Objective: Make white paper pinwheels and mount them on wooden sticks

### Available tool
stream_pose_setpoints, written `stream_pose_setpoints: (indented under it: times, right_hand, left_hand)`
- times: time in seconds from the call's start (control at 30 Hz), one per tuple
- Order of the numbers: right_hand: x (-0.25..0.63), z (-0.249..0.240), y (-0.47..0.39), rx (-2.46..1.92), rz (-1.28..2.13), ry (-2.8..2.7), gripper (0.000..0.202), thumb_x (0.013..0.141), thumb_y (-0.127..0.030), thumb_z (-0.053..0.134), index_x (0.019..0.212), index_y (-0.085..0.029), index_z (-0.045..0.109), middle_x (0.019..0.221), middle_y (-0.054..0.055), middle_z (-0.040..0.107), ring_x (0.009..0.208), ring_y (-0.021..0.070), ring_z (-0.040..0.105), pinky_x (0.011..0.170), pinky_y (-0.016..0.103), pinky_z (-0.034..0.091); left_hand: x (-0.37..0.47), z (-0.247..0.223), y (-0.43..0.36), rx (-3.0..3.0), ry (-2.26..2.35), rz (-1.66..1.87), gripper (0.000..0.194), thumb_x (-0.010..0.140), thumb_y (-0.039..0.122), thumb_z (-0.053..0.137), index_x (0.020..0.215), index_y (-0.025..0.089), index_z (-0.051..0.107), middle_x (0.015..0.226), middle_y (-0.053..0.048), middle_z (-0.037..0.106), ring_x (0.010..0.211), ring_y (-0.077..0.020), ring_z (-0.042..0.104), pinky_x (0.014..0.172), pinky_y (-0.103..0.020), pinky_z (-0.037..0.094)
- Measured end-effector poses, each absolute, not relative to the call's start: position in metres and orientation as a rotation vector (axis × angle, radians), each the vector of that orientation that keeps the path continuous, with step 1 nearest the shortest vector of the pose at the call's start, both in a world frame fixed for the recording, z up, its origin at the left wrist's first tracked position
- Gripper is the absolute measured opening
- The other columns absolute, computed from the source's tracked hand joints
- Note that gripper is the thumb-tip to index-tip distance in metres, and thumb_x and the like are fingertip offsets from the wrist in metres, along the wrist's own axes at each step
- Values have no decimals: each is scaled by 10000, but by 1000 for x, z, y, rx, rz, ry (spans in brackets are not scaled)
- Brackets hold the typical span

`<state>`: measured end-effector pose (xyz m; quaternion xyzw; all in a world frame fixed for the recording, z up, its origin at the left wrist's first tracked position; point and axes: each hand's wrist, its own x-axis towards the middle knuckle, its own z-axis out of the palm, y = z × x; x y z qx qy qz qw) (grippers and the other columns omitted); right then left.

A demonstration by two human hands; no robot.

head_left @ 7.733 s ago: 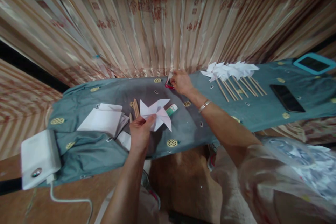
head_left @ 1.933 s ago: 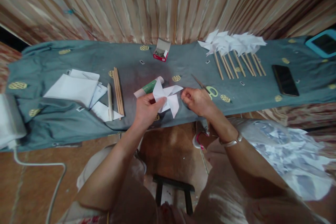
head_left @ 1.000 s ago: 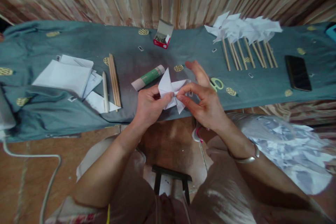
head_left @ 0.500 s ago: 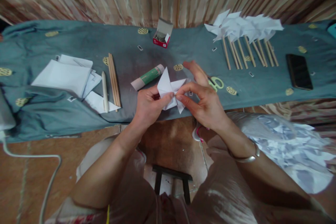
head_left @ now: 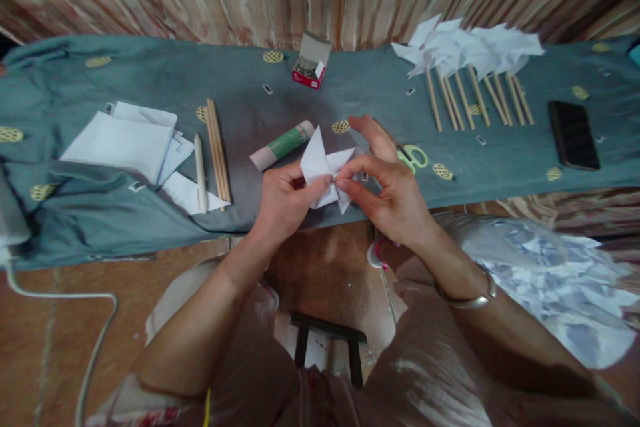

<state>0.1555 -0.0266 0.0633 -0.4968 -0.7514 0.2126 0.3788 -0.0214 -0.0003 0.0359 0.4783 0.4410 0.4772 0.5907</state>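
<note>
My left hand point(head_left: 287, 200) pinches a white paper pinwheel point(head_left: 314, 157) over the table's near edge, its thumb pressed beside the centre. The folded blades stand out around the fingers. At that centre, the thumb and forefinger of my right hand point(head_left: 387, 187) are closed on a tiny pin, mostly hidden by the fingertips. Just behind the pinwheel lies a green-and-white glue stick point(head_left: 287, 144). Scissors with pale green handles point(head_left: 414, 157) lie beside my right hand, partly covered by it.
Finished pinwheels on sticks point(head_left: 475, 50) lie at the back right, near a black phone point(head_left: 573, 135). A red box of small metal pins point(head_left: 309, 73) stands open at the back. Leftward are wooden sticks point(head_left: 219, 153), a pale pointed tool point(head_left: 200, 173) and white paper sheets point(head_left: 123, 143). A paper-filled bag point(head_left: 545, 273) sits lower right.
Both hands stay at the pinwheel's centre, with hardly any movement of the fingers. The whole view has shifted very slightly.
</note>
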Motion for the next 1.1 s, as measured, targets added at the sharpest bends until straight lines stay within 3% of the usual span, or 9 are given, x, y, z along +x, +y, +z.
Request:
stream_pose_setpoints:
  times: [0.67, 0.87, 1.1]
  right_hand:
    - [153, 66, -28, -1299, 557, -1912, 65, 908, -274, 635, 856, -266, 673, 1539, -32, 459, 1520, 272, 274, 1252, 491, 238]
    - [154, 63, -26, -1246, 590, -1874, 45, 885, -293, 664, 853, -267, 681, 1534, -25, 469, 1515, 270, 286, 1246, 501, 248]
    - [153, 63, -26, -1218, 689, -1813, 117, 854, -392, 708, 847, -276, 692, 1523, -23, 480, 1521, 288, 266, 1265, 544, 170]
  left_hand:
    - [-22, 38, -1, 1138, 1025, 1124, 274, 625, 383, 851, 755, 153, 777, 716, -20, 740, 626, -152, 638, 594, -254, 517]
    - [-21, 40, 0, 1123, 987, 1138, 282, 610, 377, 863, 733, 141, 769, 685, -15, 727, 595, -143, 628, 594, -256, 516]
    - [-21, 40, -1, 1114, 973, 1149, 273, 611, 373, 869, 732, 148, 772, 686, -11, 733, 581, -132, 622, 594, -250, 523]
